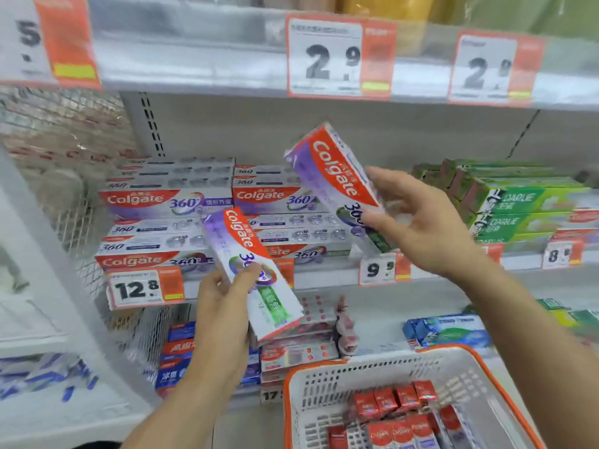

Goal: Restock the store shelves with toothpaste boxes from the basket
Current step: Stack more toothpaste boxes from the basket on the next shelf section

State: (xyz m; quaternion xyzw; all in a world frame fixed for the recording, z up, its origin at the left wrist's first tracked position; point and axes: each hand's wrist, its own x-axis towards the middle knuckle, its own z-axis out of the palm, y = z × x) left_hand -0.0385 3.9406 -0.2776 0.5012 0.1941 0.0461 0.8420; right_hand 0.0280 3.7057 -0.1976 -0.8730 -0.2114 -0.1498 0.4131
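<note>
Store shelving fills the view: grey metal shelves (324, 277) edged with orange-and-white price tags (340, 56), and a wire mesh divider (81, 222) closing off the bay on the far side of the left fingers. Beyond both sets of fingers, stacked Colgate 360 boxes (162, 202) sit in two columns on the middle shelf, with green Darlie boxes (525, 205) out past the right hand's knuckles.

Each hand carries one Colgate box. The left hand (223, 315) grips the lower box (249, 270) from beneath, thumb pressed across its printed face and the other fingers curled behind it. The right hand (418, 222) holds the upper box (340, 186) tilted on end, thumb on its front near the lower end, fingers (385, 179) loosely spread along the far edge; how firm that hold is I cannot tell through the blur.

Below the right wrist, the orange-rimmed white basket (324, 377) still contains more red-ended toothpaste boxes (389, 400).

Judged from this, the step in hand is placing, with the two boxes lifted to shelf height. Next, each box needs turning level, label forward, then sliding onto the matching Colgate stack just beyond the fingertips, without nudging the existing columns
</note>
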